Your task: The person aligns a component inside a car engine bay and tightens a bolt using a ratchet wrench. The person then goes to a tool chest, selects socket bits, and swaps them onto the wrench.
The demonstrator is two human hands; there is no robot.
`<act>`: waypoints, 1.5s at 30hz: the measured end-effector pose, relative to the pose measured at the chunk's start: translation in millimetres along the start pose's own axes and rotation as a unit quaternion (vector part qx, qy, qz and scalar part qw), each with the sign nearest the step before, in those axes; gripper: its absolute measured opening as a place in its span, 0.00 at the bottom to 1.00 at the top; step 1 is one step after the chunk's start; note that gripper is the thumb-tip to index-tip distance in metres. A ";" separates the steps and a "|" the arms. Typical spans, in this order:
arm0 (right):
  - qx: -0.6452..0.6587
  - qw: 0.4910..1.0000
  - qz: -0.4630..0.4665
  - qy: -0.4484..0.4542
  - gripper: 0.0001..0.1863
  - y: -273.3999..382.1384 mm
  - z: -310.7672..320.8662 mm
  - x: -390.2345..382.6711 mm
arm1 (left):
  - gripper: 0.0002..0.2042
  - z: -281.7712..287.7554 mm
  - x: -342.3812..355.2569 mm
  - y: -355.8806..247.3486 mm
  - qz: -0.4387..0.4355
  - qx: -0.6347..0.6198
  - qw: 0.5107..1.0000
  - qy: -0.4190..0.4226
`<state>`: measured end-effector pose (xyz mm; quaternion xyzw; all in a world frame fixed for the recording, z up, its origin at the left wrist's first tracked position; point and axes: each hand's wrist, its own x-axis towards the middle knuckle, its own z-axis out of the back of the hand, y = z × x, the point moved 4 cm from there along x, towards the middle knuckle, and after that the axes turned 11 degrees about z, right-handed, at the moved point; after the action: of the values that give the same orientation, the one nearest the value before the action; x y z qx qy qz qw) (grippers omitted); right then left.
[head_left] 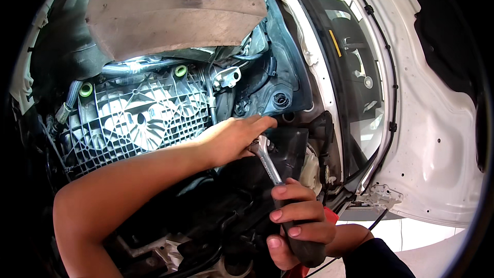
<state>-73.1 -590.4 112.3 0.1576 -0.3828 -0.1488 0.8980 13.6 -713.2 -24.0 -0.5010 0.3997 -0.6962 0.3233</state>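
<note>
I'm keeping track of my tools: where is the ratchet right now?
In the head view, the ratchet is below and right of centre, its dark handle in the right hand, its metal head close by the left hand.

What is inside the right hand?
The right hand is closed around a wrench: its metal shaft sticks out beyond the fingers, and the end of its dark handle shows. The fingers cover much of the handle.

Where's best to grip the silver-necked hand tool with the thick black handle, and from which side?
Probably its thick black handle, from the lower right: the silver-necked hand tool slants that end toward that side, and the bare right hand wraps it. The bare left hand crowds the metal head.
</note>
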 end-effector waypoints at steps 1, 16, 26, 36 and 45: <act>0.013 0.999 -0.013 0.041 0.19 -0.8 1.7 3.4 | 0.27 1.5 0.0 -2.1 -0.035 -0.015 0.999 -0.015; 0.170 0.858 -0.461 0.151 0.19 -209.8 63.7 80.4 | 0.18 -10.0 10.7 40.8 0.255 0.151 0.952 0.073; -0.109 0.837 -0.136 0.519 0.22 -206.2 71.7 89.4 | 0.18 -21.3 16.3 58.1 0.151 0.348 0.920 0.097; -0.113 0.839 -0.019 0.532 0.19 -207.6 65.3 82.9 | 0.22 -28.7 16.8 66.1 0.188 0.376 0.894 0.157; -0.138 0.838 0.015 0.528 0.23 -192.0 69.1 77.2 | 0.22 -28.1 18.8 63.5 0.211 0.371 0.885 0.187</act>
<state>-100.8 -806.0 131.0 0.0806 0.1713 -0.0807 0.9786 -15.5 -752.6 -76.6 -0.1085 0.2621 -0.7897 0.5440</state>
